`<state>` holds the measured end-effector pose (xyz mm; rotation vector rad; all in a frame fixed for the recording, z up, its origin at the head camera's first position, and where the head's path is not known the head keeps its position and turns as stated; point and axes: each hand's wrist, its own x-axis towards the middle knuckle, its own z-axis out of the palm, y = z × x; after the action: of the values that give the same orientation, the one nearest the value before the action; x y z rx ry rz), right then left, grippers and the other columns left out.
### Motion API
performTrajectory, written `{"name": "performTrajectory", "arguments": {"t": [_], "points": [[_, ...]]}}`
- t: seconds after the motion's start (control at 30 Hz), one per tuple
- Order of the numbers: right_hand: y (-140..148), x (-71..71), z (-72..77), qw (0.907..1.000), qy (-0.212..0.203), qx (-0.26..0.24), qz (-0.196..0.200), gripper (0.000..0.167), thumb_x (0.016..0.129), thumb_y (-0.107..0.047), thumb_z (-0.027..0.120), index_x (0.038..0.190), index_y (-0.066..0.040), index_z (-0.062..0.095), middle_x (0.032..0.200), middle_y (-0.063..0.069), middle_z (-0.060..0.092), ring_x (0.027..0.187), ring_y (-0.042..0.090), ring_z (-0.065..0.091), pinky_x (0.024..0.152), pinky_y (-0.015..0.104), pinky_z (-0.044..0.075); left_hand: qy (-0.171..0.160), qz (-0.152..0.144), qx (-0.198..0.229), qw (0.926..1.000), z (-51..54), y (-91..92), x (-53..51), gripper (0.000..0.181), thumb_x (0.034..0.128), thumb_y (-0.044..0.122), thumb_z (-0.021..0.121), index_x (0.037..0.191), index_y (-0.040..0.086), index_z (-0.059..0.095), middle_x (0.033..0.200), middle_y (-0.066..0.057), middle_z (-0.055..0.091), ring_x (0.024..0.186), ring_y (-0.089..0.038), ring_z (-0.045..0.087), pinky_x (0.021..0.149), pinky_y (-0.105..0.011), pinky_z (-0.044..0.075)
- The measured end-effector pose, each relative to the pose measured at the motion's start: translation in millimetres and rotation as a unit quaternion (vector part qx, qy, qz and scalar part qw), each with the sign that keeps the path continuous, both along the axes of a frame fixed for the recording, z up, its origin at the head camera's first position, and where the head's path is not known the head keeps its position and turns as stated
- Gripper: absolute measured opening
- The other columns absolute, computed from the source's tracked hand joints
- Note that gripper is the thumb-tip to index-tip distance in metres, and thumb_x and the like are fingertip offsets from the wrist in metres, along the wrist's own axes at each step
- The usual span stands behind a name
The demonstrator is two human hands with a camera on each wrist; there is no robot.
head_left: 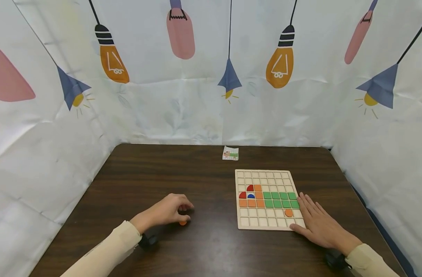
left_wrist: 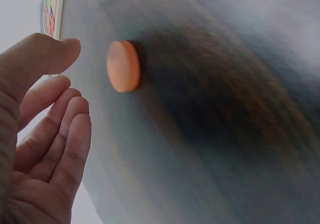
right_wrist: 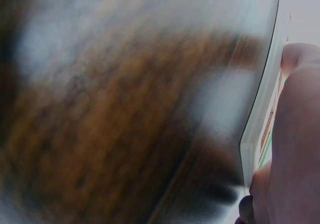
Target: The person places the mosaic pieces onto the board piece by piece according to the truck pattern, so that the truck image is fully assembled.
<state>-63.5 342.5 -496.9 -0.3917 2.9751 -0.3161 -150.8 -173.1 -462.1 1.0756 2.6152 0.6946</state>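
My left hand [head_left: 170, 209] hovers over the tabletop beside a small orange disc [left_wrist: 123, 66]. In the left wrist view the disc lies apart from the fingers, and a gap shows between thumb and fingertips. My right hand [head_left: 320, 224] rests flat along the right edge of a cream grid board [head_left: 248, 222], its thumb on the near corner. On the board are green square tiles [head_left: 279, 199], orange square tiles [head_left: 251, 203], red rounded pieces [head_left: 243, 195] and a blue rounded piece [head_left: 251, 196]. Another orange disc [head_left: 288, 212] lies near the thumb.
A small printed card [head_left: 230, 153] with a coloured grid picture lies at the table's far edge. Dark wood-grain tabletop [head_left: 145, 173] extends left of the board. White sheets [head_left: 183, 111] printed with lamps and bulbs enclose the table at the back and sides.
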Motion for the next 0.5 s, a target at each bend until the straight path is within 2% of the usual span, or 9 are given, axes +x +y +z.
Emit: {"name": "performTrajectory", "arguments": {"t": [0.17, 0.5], "points": [[0.2, -1.2, -0.7, 1.0, 0.0, 0.004, -0.001, 0.104, 0.096, -0.068, 0.056, 0.164, 0.001, 0.018, 0.171, 0.027, 0.019, 0.156, 0.049, 0.025, 0.12, 0.069, 0.024, -0.036, 0.005, 0.008, 0.9993, -2.6, -9.2, 3.4, 0.027, 0.09, 0.023, 0.079, 0.114, 0.011, 0.078, 0.108, 0.0, 0.073, 0.089, -0.005, 0.063, 0.079, -0.024, 0.057], [1.2, -1.5, -2.7, 1.0, 0.0, 0.006, 0.001, 0.104, 0.096, -0.068, 0.055, 0.164, 0.001, 0.018, 0.171, 0.028, 0.018, 0.156, 0.049, 0.025, 0.12, 0.069, 0.024, -0.068, 0.017, -0.001, 0.9975, -6.5, -16.7, 6.7, 0.025, 0.0855, 0.025, 0.084, 0.107, 0.014, 0.078, 0.1, 0.005, 0.07, 0.084, -0.001, 0.058, 0.075, -0.02, 0.054]]}}
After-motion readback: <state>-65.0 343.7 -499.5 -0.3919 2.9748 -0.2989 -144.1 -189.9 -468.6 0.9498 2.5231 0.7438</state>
